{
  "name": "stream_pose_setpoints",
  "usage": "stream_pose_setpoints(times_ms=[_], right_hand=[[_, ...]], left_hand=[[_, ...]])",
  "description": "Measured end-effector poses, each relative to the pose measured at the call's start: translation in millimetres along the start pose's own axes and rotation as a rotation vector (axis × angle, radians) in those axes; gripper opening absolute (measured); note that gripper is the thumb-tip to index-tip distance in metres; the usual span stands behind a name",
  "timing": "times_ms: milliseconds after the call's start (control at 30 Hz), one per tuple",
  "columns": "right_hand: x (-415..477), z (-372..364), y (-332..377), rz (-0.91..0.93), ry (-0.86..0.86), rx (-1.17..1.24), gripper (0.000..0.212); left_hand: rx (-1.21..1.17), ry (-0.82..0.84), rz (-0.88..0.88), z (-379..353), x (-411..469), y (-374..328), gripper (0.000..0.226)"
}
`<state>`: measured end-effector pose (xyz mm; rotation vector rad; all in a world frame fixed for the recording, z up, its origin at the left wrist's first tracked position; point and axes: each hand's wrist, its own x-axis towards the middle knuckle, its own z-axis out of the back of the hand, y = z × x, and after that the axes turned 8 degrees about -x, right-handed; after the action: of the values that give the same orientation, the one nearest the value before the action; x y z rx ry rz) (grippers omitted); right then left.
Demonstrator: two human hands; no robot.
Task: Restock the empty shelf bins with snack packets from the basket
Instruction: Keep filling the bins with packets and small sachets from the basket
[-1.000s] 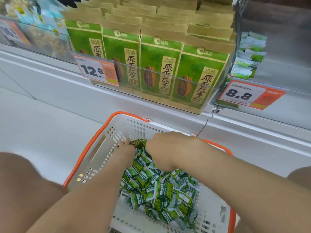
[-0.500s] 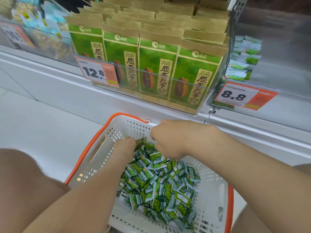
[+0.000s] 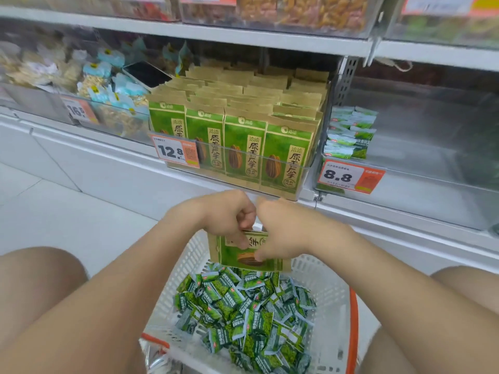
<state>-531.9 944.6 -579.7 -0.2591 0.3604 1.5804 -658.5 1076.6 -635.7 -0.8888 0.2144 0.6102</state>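
green-and-tan packet (image 3: 243,255); white basket (image 3: 324,292), orange rim.

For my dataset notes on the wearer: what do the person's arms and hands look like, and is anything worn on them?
The left hand and right hand are bare: no gloves, and no ring shows. The left forearm and right forearm are bare too, with no sleeve, watch or bracelet visible up to the frame edge.
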Motion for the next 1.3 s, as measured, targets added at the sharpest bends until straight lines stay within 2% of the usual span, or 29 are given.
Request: stream_pose_setpoints(times_ms=[100,133,167,267,367,433,500,533,600,667,767,867,967,1033,1100,1200,1300], right_hand=[[-7.6,3.8,2.7,-0.039,-0.089,0.182,0.092],[-10.2,6.4,3.1,-0.079,-0.128,0.251,0.104],[-13.1,10.1,2.4,-0.11,-0.168,0.297,0.104],[-23.3,27.8,-6.6,-0.162,-0.285,0.302,0.065],[-31.2,43.3,-20.9,-0.211,-0.381,0.527,0.023],[-31.4,49.3,-28.0,-0.218,-0.399,0.722,0.011],[-29.2,53.3,-29.2,-0.216,-0.431,0.92,0.008],[-27.7,54.8,-28.7,-0.223,-0.471,1.033,0.01],[-24.3,56.5,-28.5,-0.235,-0.56,1.208,0.012],[-21.2,57.6,-29.5,-0.226,-0.605,1.263,0.015],[-18.4,58.7,-30.2,-0.169,-0.655,1.266,0.026],[-17.3,61.3,-33.6,-0.071,-0.81,1.186,0.036],[-14.3,64.8,-40.4,0.001,-0.966,0.949,0.034],[-14.5,67.5,-43.7,0.039,-1.107,0.877,0.034],[-17.1,71.1,-45.3,0.072,-1.243,0.815,0.033],[-21.3,73.9,-48.0,0.124,-1.32,0.75,0.033],[-23.1,72.2,-50.7,0.14,-1.284,0.649,0.036]], left_hand=[[-0.093,0.0,-0.104,19.2,-21.9,-29.6,0.052],[-0.13,-0.022,-0.126,25.0,-29.4,-36.9,0.051],[-0.174,-0.06,-0.149,30.2,-36.7,-43.6,0.05],[-0.295,-0.253,-0.236,40.2,-53.9,-62.0,0.044],[-0.382,-0.522,-0.329,41.5,-58.1,-78.0,0.045],[-0.37,-0.793,-0.386,41.2,-54.2,-83.4,0.042],[-0.52,-0.959,-0.377,41.4,-52.0,-85.2,0.035],[-0.63,-0.947,-0.353,42.1,-52.2,-85.4,0.031],[-0.833,-0.773,-0.331,42.0,-51.6,-85.1,0.028],[-0.922,-0.634,-0.356,40.9,-49.8,-84.9,0.03],[-0.924,-0.653,-0.383,42.7,-46.6,-86.8,0.024],[-0.901,-0.676,-0.39,45.9,-44.7,-89.0,0.017],[-0.829,-0.72,-0.453,47.8,-42.7,-93.4,0.016],[-0.752,-0.783,-0.49,48.9,-38.3,-95.1,0.021],[-0.553,-0.89,-0.506,50.4,-32.1,-91.9,0.028],[-0.073,-1.061,-0.448,54.7,-20.5,-81.2,0.019],[0.268,-1.037,-0.326,55.5,-11.8,-76.8,0.023]])
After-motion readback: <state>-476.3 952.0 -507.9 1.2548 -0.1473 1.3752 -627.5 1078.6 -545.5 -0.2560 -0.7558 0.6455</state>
